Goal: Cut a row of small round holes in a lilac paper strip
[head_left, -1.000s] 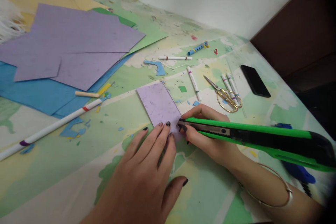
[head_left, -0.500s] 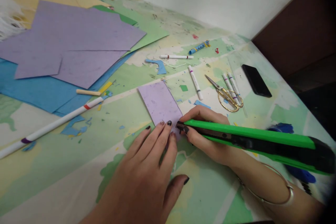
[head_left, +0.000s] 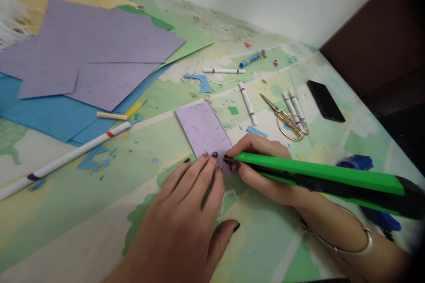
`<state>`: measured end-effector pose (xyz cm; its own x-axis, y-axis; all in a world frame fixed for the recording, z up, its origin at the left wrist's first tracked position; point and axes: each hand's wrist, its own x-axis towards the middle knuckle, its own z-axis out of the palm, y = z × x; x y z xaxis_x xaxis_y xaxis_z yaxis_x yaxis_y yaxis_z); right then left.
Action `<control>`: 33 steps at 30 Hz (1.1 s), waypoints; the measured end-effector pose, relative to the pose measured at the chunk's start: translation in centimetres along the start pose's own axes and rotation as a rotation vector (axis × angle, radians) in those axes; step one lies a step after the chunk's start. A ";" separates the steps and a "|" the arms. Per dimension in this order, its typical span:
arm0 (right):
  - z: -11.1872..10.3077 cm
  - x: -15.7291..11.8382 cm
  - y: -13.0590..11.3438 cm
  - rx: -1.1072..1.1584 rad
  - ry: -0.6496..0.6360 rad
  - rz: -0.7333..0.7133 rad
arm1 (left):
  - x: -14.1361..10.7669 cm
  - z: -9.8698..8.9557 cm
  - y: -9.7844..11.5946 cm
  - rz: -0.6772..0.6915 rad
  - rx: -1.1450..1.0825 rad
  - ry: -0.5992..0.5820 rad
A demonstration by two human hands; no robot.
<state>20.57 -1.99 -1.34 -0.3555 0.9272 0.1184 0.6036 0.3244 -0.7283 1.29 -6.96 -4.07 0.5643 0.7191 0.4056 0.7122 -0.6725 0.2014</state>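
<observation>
A small purple rectangle of paper or foam sheet (head_left: 203, 128) lies flat in the middle of the table. My left hand (head_left: 186, 203) rests flat on its near end, fingers stretched out and thumb apart. In my right hand (head_left: 265, 168) is a green and black utility knife (head_left: 318, 172), gripped near its front end. The knife's tip is at the lower right part of the purple piece, just beside my left fingertips. I cannot make out the blade itself. A bracelet (head_left: 361, 245) circles my right wrist.
Purple sheets (head_left: 99, 35) overlap blue sheets (head_left: 49, 110) at the left. A long white stick (head_left: 73, 157) lies before them. Several markers, gold-handled scissors (head_left: 287, 124), a black phone (head_left: 325, 101) and a small blue tube (head_left: 252, 59) lie farther right. Coloured scraps are scattered about.
My right hand and the knife have shifted very slightly, with the knife's body tilted a little differently. My left hand keeps its place on the purple piece.
</observation>
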 end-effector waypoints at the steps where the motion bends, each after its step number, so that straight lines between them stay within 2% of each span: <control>1: -0.1 0.0 0.0 0.001 -0.006 -0.010 | 0.0 0.0 0.0 -0.004 0.000 0.001; 6: -0.3 0.1 0.2 -0.022 -0.018 -0.065 | 0.0 0.0 -0.1 -0.006 -0.001 -0.005; 13: -0.7 0.4 0.9 0.001 -0.098 -0.146 | 0.2 -0.2 0.0 -0.029 0.009 -0.025; 23: -0.8 0.5 0.8 0.021 -0.103 -0.158 | 0.3 -0.3 0.1 -0.057 0.000 -0.046; 33: -0.9 0.8 1.8 0.073 -0.126 -0.255 | 0.2 -0.3 0.2 -0.090 -0.007 -0.064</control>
<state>21.96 -0.51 -1.94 -0.5780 0.7851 0.2225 0.4320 0.5257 -0.7328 1.43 -7.00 -3.63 0.5241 0.7862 0.3275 0.7585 -0.6058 0.2403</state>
